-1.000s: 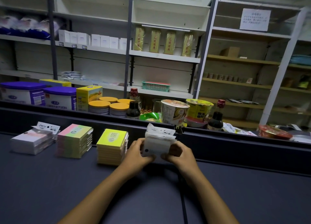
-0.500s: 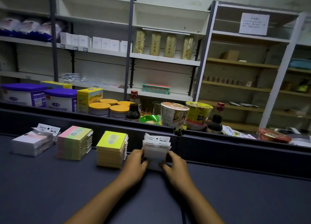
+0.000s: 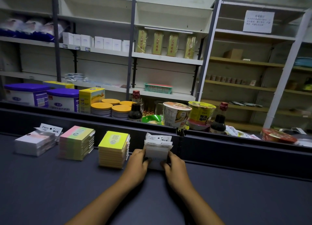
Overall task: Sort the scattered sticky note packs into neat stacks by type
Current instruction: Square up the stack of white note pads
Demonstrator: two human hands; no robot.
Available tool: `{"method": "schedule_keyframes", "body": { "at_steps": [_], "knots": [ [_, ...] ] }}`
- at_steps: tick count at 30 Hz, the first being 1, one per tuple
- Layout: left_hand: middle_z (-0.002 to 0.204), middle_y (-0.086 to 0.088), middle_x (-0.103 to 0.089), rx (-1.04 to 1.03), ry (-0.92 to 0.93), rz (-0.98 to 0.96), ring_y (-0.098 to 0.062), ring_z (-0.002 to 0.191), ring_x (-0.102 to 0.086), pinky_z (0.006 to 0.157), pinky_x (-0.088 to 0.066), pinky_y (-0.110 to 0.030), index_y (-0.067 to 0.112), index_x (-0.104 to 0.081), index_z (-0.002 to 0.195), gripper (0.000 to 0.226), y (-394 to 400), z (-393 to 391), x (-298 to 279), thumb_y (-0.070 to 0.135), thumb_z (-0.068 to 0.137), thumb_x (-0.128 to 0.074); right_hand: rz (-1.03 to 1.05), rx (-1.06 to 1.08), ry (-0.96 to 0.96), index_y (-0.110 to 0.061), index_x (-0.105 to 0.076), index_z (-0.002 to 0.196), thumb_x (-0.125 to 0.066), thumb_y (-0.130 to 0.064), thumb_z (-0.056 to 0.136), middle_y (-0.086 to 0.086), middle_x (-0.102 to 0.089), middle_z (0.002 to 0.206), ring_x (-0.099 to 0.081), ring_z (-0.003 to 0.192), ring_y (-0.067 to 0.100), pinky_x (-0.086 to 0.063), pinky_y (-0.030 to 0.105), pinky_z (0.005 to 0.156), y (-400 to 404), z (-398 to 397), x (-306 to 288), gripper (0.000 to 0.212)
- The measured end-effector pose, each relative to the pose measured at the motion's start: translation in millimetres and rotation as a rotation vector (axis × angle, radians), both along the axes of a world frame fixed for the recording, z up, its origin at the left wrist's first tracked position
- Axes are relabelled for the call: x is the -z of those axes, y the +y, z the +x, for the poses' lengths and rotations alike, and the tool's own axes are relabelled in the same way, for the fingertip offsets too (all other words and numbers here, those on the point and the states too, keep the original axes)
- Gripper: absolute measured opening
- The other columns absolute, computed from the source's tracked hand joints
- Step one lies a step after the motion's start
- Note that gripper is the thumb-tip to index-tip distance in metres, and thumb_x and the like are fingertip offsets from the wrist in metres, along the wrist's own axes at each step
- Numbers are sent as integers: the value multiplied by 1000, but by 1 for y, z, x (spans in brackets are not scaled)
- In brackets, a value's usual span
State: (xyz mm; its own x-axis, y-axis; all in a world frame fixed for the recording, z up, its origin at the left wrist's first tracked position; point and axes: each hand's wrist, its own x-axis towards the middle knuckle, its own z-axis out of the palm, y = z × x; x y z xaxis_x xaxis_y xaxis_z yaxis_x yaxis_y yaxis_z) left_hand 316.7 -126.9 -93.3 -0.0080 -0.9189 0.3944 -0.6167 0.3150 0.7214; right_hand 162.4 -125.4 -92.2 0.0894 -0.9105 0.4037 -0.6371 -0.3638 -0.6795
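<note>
Both hands grip one stack of white packs standing on the dark desk, close to its raised back rail. The left hand clasps the stack's left side, the right hand its right side, fingers curled round the edges. To the left stand a yellow stack, then a pink-green stack, then another white stack, each apart from its neighbour.

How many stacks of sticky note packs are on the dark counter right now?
4: a white stack far left, a pink-green stack next, a yellow stack beside it, and a clear-wrapped stack between the left hand and right hand.
</note>
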Motion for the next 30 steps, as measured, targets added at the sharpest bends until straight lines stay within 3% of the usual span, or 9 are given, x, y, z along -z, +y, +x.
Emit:
{"method": "schedule_keyframes", "body": {
  "at_steps": [5, 8, 10, 14, 17, 22, 27, 30],
  "knots": [
    [117, -12, -61, 9, 118, -32, -20, 109, -63, 101, -49, -35, 11, -64, 127, 36, 2, 7, -14, 6, 91, -63, 67, 7, -127, -19, -68, 120, -67, -12, 87, 0, -67, 107, -65, 101, 12, -53, 32, 92, -2, -6, -11, 34],
    [103, -3, -74, -15, 247, -44, -10, 93, -70, 86, -55, -26, 12, -71, 118, 28, 2, 7, -21, 13, 90, -67, 198, -33, -353, -16, -74, 111, -72, -16, 84, -5, -77, 98, -72, 91, 8, -58, 32, 87, -3, -11, -19, 26],
    [94, -1, -76, -74, 289, -6, -8, 85, -70, 76, -53, -20, 10, -75, 107, 23, 2, 6, -21, 19, 86, -72, 290, -29, -397, -13, -77, 97, -74, -21, 82, -2, -78, 87, -73, 80, 10, -59, 29, 81, -3, -16, -20, 17],
    [84, -9, -75, -134, 216, 116, -15, 68, -62, 65, -49, -30, 8, -77, 90, 25, 0, 9, -15, 31, 83, -74, 407, -13, -371, -2, -72, 76, -73, -26, 80, 1, -68, 62, -63, 56, 13, -54, 34, 69, -2, -15, -15, 25],
    [68, -15, -70, -125, 138, 163, -19, 58, -56, 61, -48, -34, 3, -75, 78, 34, -1, 8, -12, 36, 85, -70, 405, 21, -350, 0, -73, 80, -70, -27, 83, 4, -66, 62, -61, 55, 15, -54, 32, 62, -3, -15, -13, 27],
    [77, -16, -73, -167, 76, 143, -24, 76, -68, 71, -52, -39, 3, -75, 78, 42, 0, 6, -7, 43, 86, -66, 387, 71, -310, -9, -75, 77, -68, -33, 84, -3, -65, 57, -56, 52, 9, -48, 25, 54, -3, -13, -10, 26],
    [71, -9, -73, -170, 75, 151, -19, 74, -69, 67, -51, -34, 9, -77, 77, 38, 3, 3, -8, 44, 86, -65, 348, 94, -239, -5, -76, 79, -65, -36, 84, 10, -75, 77, -62, 64, 13, -47, 29, 61, -1, -11, -10, 33],
    [64, -10, -68, -168, 48, 154, -23, 67, -67, 64, -52, -35, 8, -73, 71, 41, 6, 0, -11, 44, 88, -63, 318, 137, -150, -8, -77, 77, -64, -38, 85, -2, -66, 57, -55, 54, 7, -42, 25, 58, -1, -10, -11, 34]
  ]
}}
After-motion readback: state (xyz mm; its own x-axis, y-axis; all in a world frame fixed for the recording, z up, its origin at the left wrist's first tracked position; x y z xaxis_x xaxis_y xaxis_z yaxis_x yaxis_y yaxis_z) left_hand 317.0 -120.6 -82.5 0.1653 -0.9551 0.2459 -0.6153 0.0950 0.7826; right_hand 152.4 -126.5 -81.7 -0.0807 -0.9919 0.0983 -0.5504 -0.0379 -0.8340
